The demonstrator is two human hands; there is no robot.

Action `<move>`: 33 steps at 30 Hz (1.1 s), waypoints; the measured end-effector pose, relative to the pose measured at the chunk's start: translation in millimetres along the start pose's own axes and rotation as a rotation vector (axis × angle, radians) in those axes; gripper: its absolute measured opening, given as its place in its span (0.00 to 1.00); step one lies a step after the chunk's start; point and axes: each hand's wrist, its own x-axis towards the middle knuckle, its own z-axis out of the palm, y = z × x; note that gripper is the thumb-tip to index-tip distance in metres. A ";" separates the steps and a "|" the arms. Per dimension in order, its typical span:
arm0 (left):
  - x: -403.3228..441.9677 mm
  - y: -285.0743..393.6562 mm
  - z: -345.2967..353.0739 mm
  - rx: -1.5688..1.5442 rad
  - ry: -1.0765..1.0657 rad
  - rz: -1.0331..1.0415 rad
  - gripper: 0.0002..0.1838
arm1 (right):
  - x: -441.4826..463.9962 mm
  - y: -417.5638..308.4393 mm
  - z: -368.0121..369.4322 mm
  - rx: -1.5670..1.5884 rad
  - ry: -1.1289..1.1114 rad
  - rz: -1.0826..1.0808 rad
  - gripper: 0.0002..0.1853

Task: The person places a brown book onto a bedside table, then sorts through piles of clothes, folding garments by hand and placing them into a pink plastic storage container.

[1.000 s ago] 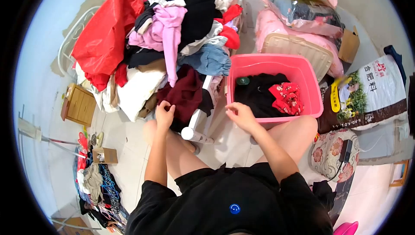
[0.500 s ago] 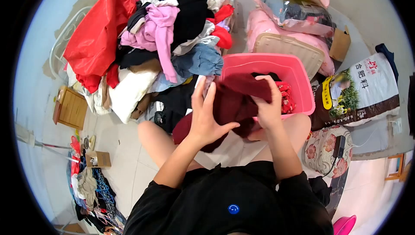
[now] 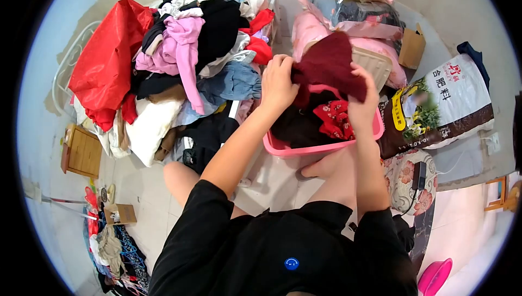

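A maroon garment (image 3: pixel 333 63) is held up over the pink plastic tub (image 3: pixel 321 149), its exact kind unclear because it is bunched. My left hand (image 3: pixel 279 82) has its fingers closed on the garment's left side. At the opposite side, my right hand (image 3: pixel 363 100) pinches an edge of the cloth. Inside the tub lie a red patterned cloth (image 3: pixel 334 119) and some dark clothing (image 3: pixel 296 127). Part of the tub's far rim is hidden behind the garment.
A large heap of clothes with a pink hoodie (image 3: pixel 182 40) and a red bag (image 3: pixel 109 56) lies to the left. Beyond the tub are packed pink bags (image 3: pixel 310 29). A fertilizer sack (image 3: pixel 440 100) and a floral cushion (image 3: pixel 402 179) sit at right.
Both hands have moved the maroon garment forward from over my lap to above the tub. My left hand, with fingers spread before, is now closed on the cloth.
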 end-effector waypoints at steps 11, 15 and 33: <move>-159.0 -101.0 12.5 0.330 -0.190 -0.152 0.24 | -205.3 139.5 81.2 -0.205 -0.994 0.371 0.30; -185.3 -84.6 -57.8 0.438 -0.201 -0.282 0.28 | -165.3 120.2 146.8 -0.003 -0.659 0.276 0.19; -208.5 -90.5 -99.7 0.195 -0.041 -0.562 0.56 | -154.8 0.9 220.5 0.082 -0.681 0.316 0.28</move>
